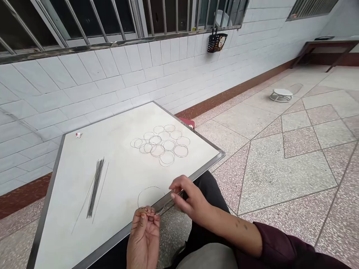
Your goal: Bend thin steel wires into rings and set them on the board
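Beside a white-tiled wall stands a white table with a grey metal rim, and at its near edge our left hand pinches a thin, dark metal-wire loop between thumb and fingers. Roughly round, with no long axis, the loop reaches forward from that pinch; our right hand, thumb and forefinger parted with nothing visible between them, hangs just beside its right-hand side.
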A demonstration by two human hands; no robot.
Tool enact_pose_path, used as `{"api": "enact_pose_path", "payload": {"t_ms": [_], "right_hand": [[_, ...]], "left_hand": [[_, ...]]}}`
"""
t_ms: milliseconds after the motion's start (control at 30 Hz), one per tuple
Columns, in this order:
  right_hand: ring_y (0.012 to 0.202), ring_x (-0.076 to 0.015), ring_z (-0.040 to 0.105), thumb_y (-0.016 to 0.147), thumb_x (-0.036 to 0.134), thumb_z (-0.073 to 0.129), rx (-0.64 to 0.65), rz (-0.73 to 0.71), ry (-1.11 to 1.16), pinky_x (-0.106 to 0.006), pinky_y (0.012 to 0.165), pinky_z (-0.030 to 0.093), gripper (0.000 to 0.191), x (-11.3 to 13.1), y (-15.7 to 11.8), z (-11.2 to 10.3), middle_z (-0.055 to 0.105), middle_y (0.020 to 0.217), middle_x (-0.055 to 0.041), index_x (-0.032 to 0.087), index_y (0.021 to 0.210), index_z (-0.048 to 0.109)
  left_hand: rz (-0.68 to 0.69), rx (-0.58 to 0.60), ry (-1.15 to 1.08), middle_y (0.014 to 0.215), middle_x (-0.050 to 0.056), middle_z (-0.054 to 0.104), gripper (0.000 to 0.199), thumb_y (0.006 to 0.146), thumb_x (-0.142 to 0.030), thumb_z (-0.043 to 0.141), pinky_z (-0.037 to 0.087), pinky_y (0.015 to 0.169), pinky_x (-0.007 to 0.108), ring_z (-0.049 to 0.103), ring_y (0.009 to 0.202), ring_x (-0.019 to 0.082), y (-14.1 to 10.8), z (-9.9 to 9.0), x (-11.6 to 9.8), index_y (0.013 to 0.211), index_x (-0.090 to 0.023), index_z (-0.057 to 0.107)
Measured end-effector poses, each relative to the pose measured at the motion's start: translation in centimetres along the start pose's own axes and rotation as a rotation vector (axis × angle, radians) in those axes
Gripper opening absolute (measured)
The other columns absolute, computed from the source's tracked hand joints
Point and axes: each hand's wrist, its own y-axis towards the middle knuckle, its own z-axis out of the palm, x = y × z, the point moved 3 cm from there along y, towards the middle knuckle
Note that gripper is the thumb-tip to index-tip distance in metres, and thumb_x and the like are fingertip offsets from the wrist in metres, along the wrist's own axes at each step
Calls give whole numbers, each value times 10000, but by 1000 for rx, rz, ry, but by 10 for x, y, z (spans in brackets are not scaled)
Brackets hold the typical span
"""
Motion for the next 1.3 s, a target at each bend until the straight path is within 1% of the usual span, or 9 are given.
{"api": "enact_pose_path", "payload": {"t_ms": [100, 200, 333, 467, 667, 900, 1033, 1167, 1300], "right_hand": [[589, -101, 497, 900, 422, 594, 81, 367, 373, -234, 557, 450, 256, -22, 4, 3, 547, 747, 23, 195, 1011, 552], [511, -78, 480, 830, 557, 639, 79, 525, 529, -209, 492, 431, 394, -36, 7, 4, 532, 664, 41, 175, 890, 566], [524, -78, 527, 817, 623, 611, 20, 555, 526, -215, 490, 459, 463, -53, 12, 2, 614, 750, 1, 164, 883, 594], [489, -81, 518, 789, 570, 669, -9, 579, 459, -216, 472, 454, 412, -75, 17, -2, 593, 666, 23, 167, 818, 589], [492, -83, 518, 794, 479, 693, -73, 639, 404, -212, 473, 455, 320, -104, 21, -10, 594, 658, 30, 176, 803, 590], [516, -89, 550, 802, 470, 678, -75, 672, 417, -217, 493, 483, 299, -116, 19, -7, 601, 674, 30, 182, 796, 600], [511, -90, 551, 795, 489, 680, -77, 685, 427, -219, 490, 485, 315, -115, 18, -5, 602, 675, 29, 184, 796, 599], [515, -91, 551, 787, 513, 683, -78, 694, 434, -223, 493, 492, 343, -115, 18, -5, 602, 681, 25, 181, 792, 596], [527, -93, 558, 789, 525, 681, -67, 697, 444, -222, 496, 496, 361, -115, 17, -3, 605, 690, 20, 175, 797, 595]], "left_hand": [[-31, 40, 68, 808, 12, 594, 167, 695, -196, 830, 542, 701, 246, 578, 781, 140, 9, 6, 4, 751, -179, 674], [-46, 25, 201, 841, 13, 607, 198, 668, -238, 854, 531, 703, 247, 581, 791, 138, 22, 9, 10, 771, -185, 693], [-65, 9, 304, 877, 23, 639, 218, 657, -238, 866, 512, 680, 222, 594, 763, 117, 47, 13, 19, 800, -167, 717], [-94, 9, 382, 878, 35, 668, 223, 681, -242, 852, 508, 654, 228, 620, 751, 122, 70, 21, 29, 839, -148, 727], [-128, 34, 399, 957, 66, 709, 160, 770, -209, 784, 537, 763, 278, 671, 841, 151, 92, 31, 45, 905, -151, 722], [-185, 69, 324, 1116, 189, 719, 229, 895, -273, 632, 528, 942, 408, 689, 1038, 249, 94, 30, 42, 1053, -119, 694], [-187, 72, 288, 1143, 203, 717, 234, 872, -153, 614, 491, 1018, 430, 667, 1113, 258, 92, 28, 40, 1095, -110, 670], [-170, 52, 306, 1147, 191, 722, 295, 826, -57, 656, 496, 1023, 421, 672, 1111, 258, 89, 25, 43, 1115, -115, 657], [-144, 10, 327, 1088, 177, 744, 238, 839, -41, 657, 525, 987, 389, 710, 1022, 231, 88, 21, 44, 1066, -112, 671]]}}
